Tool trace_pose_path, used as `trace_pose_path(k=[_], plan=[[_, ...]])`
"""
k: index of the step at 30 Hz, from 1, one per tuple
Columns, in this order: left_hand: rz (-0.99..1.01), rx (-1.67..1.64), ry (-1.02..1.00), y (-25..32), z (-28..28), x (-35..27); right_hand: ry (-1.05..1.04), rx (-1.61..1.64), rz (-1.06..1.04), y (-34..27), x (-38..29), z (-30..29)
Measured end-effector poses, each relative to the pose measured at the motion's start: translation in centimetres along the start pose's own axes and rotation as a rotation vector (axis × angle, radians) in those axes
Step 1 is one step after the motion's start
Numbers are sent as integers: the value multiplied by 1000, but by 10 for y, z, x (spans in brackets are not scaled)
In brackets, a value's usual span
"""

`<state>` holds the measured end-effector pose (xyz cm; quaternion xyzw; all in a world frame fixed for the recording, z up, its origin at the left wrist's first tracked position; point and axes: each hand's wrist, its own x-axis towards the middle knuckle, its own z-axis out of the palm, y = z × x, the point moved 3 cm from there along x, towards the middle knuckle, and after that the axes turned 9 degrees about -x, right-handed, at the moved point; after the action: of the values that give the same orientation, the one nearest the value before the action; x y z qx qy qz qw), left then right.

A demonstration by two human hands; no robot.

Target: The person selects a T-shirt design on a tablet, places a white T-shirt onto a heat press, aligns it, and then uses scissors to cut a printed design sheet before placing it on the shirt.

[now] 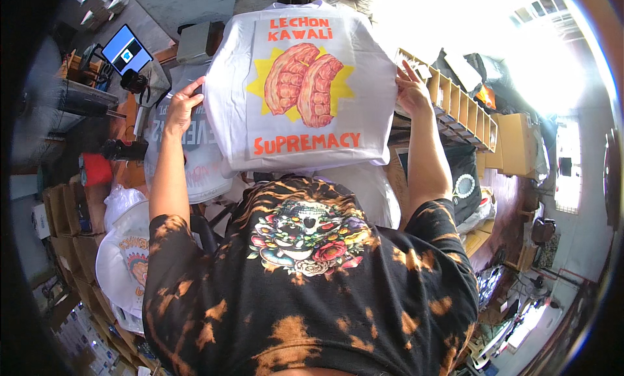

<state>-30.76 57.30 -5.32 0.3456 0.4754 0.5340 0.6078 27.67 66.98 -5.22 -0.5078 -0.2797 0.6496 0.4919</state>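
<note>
A white T-shirt lies spread out before me, its printed side facing up, with red lettering and two pieces of fried pork on a yellow starburst. The print sits within a faint rectangular film or panel. My left hand is at the shirt's left edge, thumb and forefinger against the fabric. At the opposite edge, my right hand touches the cloth, with a finger raised and the others partly hidden. Whether either hand pinches the fabric cannot be told. What supports the shirt is mostly hidden beneath it.
Another printed white shirt hangs or lies at the left, below a lit screen. A wooden rack with compartments and cardboard boxes stand at the right. Printed white fabric and brown boxes are at lower left.
</note>
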Motion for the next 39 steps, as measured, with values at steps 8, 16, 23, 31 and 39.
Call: trace_pose_path(k=[8,16,23,31,39], plan=[[-344,-262,76,-59,7,-32,-265,-195,248,31,-35,-17],[-139,-365,95,-40,24,22,-27,34,165,33,9,13],[-47,-47,22,-13,-9,35,26,-78,62,6,37,-6],[67,193,-93,10,-12,24,-18,-23,50,3,12,-2],[65,747,147,25,20,7,332,-1017,-388,7,3,-25]])
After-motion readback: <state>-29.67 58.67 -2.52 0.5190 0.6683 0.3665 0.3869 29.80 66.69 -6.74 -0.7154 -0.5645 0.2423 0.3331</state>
